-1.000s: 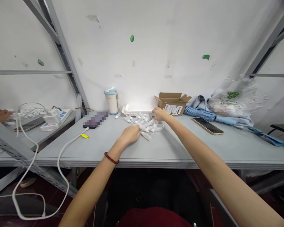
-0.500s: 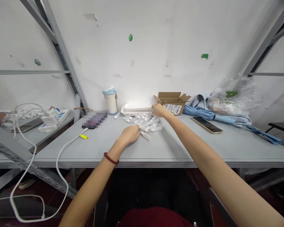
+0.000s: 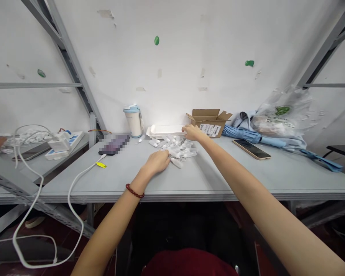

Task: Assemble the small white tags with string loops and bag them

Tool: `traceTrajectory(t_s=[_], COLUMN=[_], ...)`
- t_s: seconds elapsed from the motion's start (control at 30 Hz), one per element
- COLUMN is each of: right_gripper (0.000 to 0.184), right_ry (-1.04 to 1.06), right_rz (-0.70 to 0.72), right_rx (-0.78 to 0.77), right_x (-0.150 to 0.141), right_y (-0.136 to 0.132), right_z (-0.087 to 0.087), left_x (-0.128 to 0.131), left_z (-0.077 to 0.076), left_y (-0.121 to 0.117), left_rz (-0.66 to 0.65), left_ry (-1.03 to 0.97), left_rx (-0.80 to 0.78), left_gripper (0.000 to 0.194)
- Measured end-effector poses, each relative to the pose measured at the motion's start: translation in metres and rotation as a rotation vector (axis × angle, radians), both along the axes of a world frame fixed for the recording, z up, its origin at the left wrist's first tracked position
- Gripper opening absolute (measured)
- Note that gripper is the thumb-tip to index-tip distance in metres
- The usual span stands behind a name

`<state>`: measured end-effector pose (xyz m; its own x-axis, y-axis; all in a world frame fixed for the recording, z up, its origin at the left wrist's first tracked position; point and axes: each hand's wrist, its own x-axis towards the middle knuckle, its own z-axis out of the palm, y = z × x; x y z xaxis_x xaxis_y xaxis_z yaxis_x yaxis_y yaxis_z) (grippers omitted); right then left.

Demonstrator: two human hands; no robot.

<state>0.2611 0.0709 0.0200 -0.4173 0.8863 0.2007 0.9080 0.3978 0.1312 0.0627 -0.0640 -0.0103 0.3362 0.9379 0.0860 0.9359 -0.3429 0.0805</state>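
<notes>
Small white plastic pieces [image 3: 176, 149] with thin cords lie in a loose pile at the middle of the table. Along the pile's left side rests my left hand [image 3: 158, 161], its fingers curled in; whatever lies under them is hidden. My right hand [image 3: 194, 133] reaches farther back, fingers bent together at the right end of a shallow white tray [image 3: 163, 131]. What its fingertips hold there, if anything, cannot be made out. The tray lies behind the pile, close to the wall.
An open cardboard box [image 3: 208, 123] stands right of the tray, near a blue folded umbrella [image 3: 244, 135], a phone [image 3: 251, 148] and a plastic bag [image 3: 284, 115]. To the left are a tumbler [image 3: 133, 122], a blurred phone [image 3: 114, 145] and a white cable [image 3: 83, 174].
The view has tipped slightly, shifting the scene up a little. My right hand has moved slightly left along the tray; my left hand stays by the pile.
</notes>
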Motion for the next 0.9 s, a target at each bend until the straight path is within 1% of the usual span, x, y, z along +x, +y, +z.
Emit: traceTrajectory(t_s=[0.2,0.37,0.43,0.5,0.63,0.7,0.8,0.9], right_gripper=[0.042,0.036,0.037,0.042,0.059,0.063,0.058,0.053], right_ry=[-0.022,-0.058,-0.073,-0.080,-0.086,-0.086,-0.090,-0.100], right_rz=[-0.009,-0.007,-0.011,-0.021,-0.060,-0.065,-0.014,0.112], right_rx=[0.001,-0.007,-0.011,-0.014,-0.031,-0.042,-0.012,0.108], right_x=[-0.002,-0.006,-0.009,-0.012,-0.018,-0.020,-0.021,-0.016], right_y=[0.002,0.005,0.007,0.009,0.014,0.016,0.017,0.016], right_z=[0.000,0.000,0.000,0.000,0.000,0.001,0.000,-0.001], left_x=[0.001,0.001,0.001,0.002,0.001,0.001,0.000,0.001], left_z=[0.000,0.001,0.002,0.002,0.001,0.000,0.000,0.001], left_y=[-0.001,-0.002,-0.002,-0.003,-0.002,-0.001,-0.001,-0.001], left_rz=[0.003,0.006,0.012,0.016,0.006,0.004,0.008,0.019], left_ry=[0.012,0.020,0.024,0.025,0.015,0.014,0.020,0.014], left_rx=[0.004,0.004,-0.002,-0.005,-0.001,0.004,0.010,-0.007], left_gripper=[0.026,0.025,0.026,0.026,0.026,0.026,0.028,0.028])
